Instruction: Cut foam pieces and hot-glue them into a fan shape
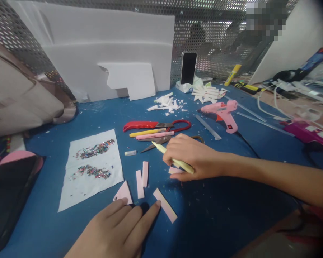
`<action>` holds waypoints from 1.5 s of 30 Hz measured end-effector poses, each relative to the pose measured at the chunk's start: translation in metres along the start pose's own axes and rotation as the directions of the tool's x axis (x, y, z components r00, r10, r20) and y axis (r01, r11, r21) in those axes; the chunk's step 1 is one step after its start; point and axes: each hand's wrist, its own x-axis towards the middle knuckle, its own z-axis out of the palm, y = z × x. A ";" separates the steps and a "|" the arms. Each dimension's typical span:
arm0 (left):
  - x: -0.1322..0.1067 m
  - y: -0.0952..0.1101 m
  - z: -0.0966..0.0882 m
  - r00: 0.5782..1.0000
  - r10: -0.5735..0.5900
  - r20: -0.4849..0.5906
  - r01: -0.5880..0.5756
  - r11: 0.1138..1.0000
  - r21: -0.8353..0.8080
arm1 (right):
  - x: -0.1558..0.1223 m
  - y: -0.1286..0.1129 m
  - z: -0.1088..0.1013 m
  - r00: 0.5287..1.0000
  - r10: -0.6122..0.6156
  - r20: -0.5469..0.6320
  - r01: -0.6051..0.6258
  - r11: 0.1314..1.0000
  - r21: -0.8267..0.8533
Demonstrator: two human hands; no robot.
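My right hand (194, 157) is closed around a pale yellow pen-like tool (172, 160) and rests on the blue table, over a small pink strip (174, 170). My left hand (121, 225) lies flat with fingers stretched out. Its fingertips touch a pink foam strip (165, 205) and a pink triangle piece (123, 192). Two more pink strips (141, 179) lie side by side just beyond my left fingers.
A white sheet with glitter (93, 168) lies at left. Red-handled scissors (156, 125), pens (150, 134), a pink glue gun (221, 115), glue sticks (208, 127), white foam scraps (168, 104), an upright phone (188, 68), white foam boards (107, 53) and a bag (18, 96) surround the blue table (218, 215).
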 end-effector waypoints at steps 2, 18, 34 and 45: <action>0.000 0.000 0.000 1.000 -0.005 -0.001 0.005 1.000 -0.004 | 0.001 -0.001 0.001 1.000 0.017 -0.021 -0.017 1.000 -0.022; 0.002 0.001 -0.001 1.000 -0.009 -0.016 0.009 1.000 0.010 | -0.005 0.019 -0.027 0.975 -0.048 0.216 -0.008 0.968 0.250; 0.000 0.002 -0.001 1.000 -0.011 0.020 0.010 1.000 0.026 | -0.021 -0.038 0.008 0.941 0.317 -0.114 -0.092 0.567 0.819; -0.005 0.004 0.002 0.992 -0.077 0.098 0.069 0.995 0.076 | -0.035 -0.034 0.019 0.903 0.403 0.149 -0.318 0.394 0.862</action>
